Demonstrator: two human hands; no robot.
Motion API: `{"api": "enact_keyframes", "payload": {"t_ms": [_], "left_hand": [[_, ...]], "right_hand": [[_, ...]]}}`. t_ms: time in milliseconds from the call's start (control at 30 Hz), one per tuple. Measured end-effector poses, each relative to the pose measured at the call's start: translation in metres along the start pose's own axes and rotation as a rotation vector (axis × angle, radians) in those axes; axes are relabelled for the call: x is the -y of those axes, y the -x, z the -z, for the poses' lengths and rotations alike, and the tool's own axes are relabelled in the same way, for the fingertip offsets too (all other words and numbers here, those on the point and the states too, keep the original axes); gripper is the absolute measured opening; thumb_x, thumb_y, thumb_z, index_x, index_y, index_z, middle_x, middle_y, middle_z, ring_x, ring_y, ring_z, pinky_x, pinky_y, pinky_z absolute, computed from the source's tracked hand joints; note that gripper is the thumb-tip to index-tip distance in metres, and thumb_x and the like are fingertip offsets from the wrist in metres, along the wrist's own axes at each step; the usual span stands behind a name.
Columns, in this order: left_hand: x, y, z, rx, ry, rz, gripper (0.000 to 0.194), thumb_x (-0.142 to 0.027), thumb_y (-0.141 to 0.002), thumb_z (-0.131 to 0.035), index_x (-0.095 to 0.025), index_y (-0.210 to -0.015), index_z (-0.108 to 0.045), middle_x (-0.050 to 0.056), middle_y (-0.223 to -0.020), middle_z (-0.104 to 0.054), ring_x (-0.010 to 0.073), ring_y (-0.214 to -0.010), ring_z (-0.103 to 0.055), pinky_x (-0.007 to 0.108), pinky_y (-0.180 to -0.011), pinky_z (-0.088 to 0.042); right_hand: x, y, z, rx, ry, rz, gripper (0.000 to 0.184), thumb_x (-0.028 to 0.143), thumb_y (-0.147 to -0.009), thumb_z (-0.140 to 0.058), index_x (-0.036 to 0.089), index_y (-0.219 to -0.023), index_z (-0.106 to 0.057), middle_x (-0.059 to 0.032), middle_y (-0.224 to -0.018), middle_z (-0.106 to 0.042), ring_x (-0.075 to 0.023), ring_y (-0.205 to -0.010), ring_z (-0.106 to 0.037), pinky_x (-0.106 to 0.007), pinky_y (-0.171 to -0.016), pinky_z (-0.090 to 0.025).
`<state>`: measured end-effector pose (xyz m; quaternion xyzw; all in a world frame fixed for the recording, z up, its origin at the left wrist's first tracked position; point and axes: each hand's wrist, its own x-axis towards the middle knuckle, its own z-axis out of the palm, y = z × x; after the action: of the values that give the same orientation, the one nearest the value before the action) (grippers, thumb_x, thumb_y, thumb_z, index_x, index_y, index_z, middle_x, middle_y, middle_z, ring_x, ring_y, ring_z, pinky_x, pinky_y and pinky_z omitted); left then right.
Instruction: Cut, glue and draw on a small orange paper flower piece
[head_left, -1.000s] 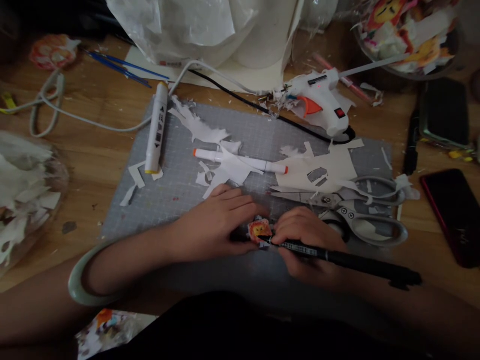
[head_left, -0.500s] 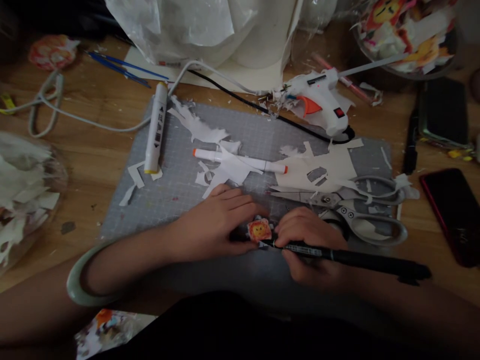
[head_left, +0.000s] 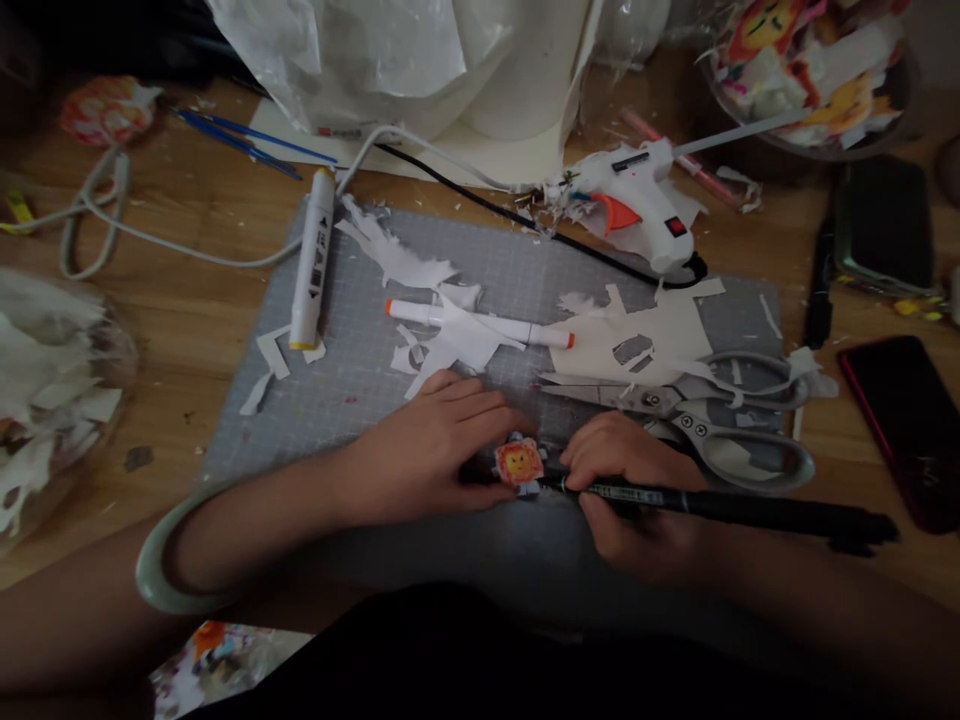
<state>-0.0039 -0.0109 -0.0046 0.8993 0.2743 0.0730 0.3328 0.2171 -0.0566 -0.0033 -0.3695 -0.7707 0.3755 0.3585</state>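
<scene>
My left hand (head_left: 431, 445) lies on the grey cutting mat (head_left: 352, 370), its fingers pinching a small orange lion cut-out (head_left: 519, 464) at its left side. My right hand (head_left: 637, 495) is closed around a black pen (head_left: 735, 508), whose tip touches the lower right edge of the cut-out. The pen's long barrel points to the right, low over the mat. A pale green bangle (head_left: 161, 575) sits on my left wrist.
Grey scissors (head_left: 712, 430) lie just behind my right hand. A white marker with orange ends (head_left: 480, 322), another white marker (head_left: 313, 260), paper scraps (head_left: 645, 335) and a white glue gun (head_left: 645, 200) sit farther back. Phones (head_left: 911, 425) lie at right, bowls of cut-outs (head_left: 810, 70) at both sides.
My right hand has slid slightly to the right with the pen, and the pen's barrel has flattened and shifted right. My left hand and the cut-out stayed put.
</scene>
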Motion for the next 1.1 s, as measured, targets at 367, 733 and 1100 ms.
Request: {"api": "enact_keyframes", "payload": {"t_ms": [367, 733, 1100], "left_hand": [[0.0001, -0.0001, 0.0001, 0.003, 0.006, 0.000, 0.036, -0.042, -0.083, -0.061, -0.020, -0.112, -0.054, 0.003, -0.098, -0.065, 0.0218, -0.092, -0.055, 0.034, -0.081, -0.031], [-0.0006, -0.0010, 0.0006, 0.008, 0.005, 0.009, 0.036, -0.042, -0.084, -0.060, -0.020, -0.112, -0.054, 0.003, -0.097, -0.064, 0.0216, -0.091, -0.055, 0.034, -0.080, -0.031], [-0.0005, -0.0006, 0.0014, 0.004, 0.011, 0.002, 0.035, -0.041, -0.083, -0.060, -0.019, -0.110, -0.055, 0.004, -0.097, -0.064, 0.0222, -0.091, -0.056, 0.034, -0.080, -0.032]], "right_hand": [[0.0003, -0.0006, -0.0012, 0.006, 0.035, -0.009, 0.017, 0.008, -0.071, -0.051, 0.020, -0.082, -0.054, -0.0019, -0.072, -0.060, -0.0187, -0.071, -0.058, -0.036, -0.067, -0.047], [0.0009, -0.0017, -0.0010, -0.027, 0.019, -0.015, 0.016, 0.008, -0.069, -0.050, 0.020, -0.079, -0.054, -0.0020, -0.068, -0.059, -0.0189, -0.066, -0.059, -0.036, -0.061, -0.046], [0.0013, -0.0015, -0.0007, -0.001, 0.025, 0.011, 0.017, 0.009, -0.070, -0.051, 0.021, -0.081, -0.054, -0.0013, -0.070, -0.061, -0.0183, -0.069, -0.059, -0.036, -0.065, -0.048]]}}
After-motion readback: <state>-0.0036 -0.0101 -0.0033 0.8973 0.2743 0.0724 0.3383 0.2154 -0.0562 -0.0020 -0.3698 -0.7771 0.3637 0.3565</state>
